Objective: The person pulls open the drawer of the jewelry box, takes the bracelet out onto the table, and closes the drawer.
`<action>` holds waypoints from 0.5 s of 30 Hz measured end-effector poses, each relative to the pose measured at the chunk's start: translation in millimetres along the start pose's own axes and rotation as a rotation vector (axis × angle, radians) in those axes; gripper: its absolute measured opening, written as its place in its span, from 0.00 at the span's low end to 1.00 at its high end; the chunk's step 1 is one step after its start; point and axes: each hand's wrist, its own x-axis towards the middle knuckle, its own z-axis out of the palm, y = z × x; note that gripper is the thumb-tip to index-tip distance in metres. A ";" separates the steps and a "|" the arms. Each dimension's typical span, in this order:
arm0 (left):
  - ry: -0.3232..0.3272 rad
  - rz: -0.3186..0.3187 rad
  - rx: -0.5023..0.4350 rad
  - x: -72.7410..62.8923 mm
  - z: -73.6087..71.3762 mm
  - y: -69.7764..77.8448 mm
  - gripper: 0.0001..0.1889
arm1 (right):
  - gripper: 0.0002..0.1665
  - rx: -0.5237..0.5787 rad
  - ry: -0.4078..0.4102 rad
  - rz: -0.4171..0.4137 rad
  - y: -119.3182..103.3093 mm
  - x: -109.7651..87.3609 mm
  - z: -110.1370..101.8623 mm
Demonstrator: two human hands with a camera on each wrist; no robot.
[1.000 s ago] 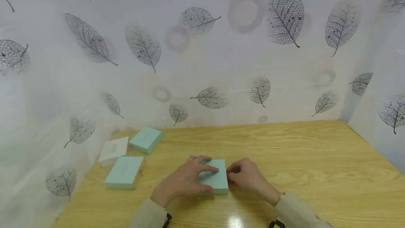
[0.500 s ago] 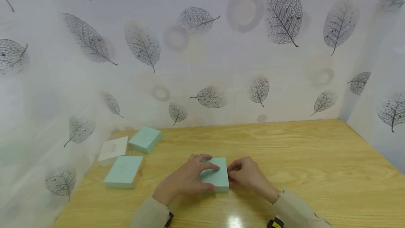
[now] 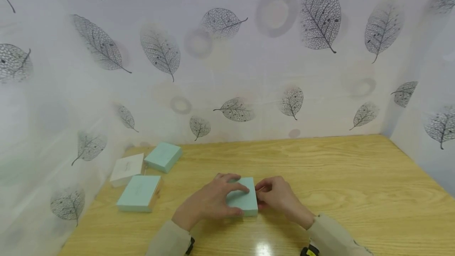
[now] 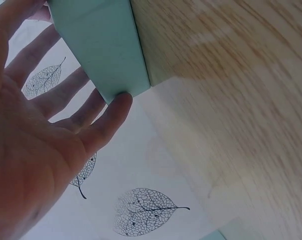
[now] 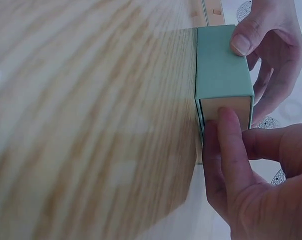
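A mint-green box point(image 3: 245, 196) lies flat on the wooden table in front of me. My left hand point(image 3: 213, 198) grips its left part, thumb on the near side and index finger across the top. In the left wrist view the thumb point(image 4: 115, 112) rests on the corner of the green wall. My right hand point(image 3: 281, 198) is at the box's right end with curled fingers. The right wrist view shows its fingers point(image 5: 230, 132) against the pale end panel point(image 5: 216, 106), framed by the green cover. What lies inside is hidden.
At the table's left stand a white box point(image 3: 128, 168) and two more mint-green boxes, a back one point(image 3: 163, 156) and a front one point(image 3: 139, 192). A leaf-printed curtain point(image 3: 234, 70) encloses the wooden table point(image 3: 337, 177) at the back and sides.
My left hand has shifted slightly to the right and the box sits a touch farther from me. The right hand keeps nearly the same place at the end panel.
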 end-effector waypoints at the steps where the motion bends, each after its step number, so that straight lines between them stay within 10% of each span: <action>1: 0.002 0.005 0.004 0.2 0.2 -0.1 0.25 | 0.11 -0.001 0.003 0.003 0.0 -0.1 -0.2; 15: 0.009 0.008 0.010 0.3 2.9 -2.1 0.25 | 0.11 0.017 0.013 0.044 -2.1 0.2 1.2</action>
